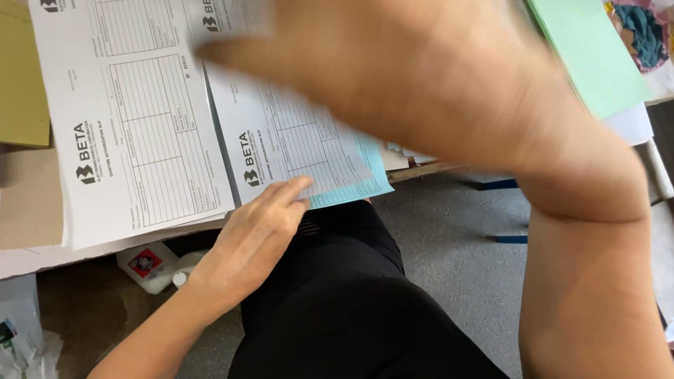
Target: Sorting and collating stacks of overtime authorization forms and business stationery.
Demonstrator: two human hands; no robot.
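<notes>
My left hand [256,235] rests at the near edge of a small stack of printed white forms [295,144], fingertips touching its lower corner. A light blue sheet [365,184] sticks out beneath that stack. My right hand [393,77] is blurred and close to the camera, reaching across above the forms with fingers extended leftward; nothing shows in it. A larger pile of the same white forms [133,119] lies to the left on the table.
Green sheets [590,49] lie at the upper right, an olive folder [21,77] at the upper left. Below the table edge are my dark-clothed lap [344,295], a grey floor [456,231] and a white plastic bottle [151,265].
</notes>
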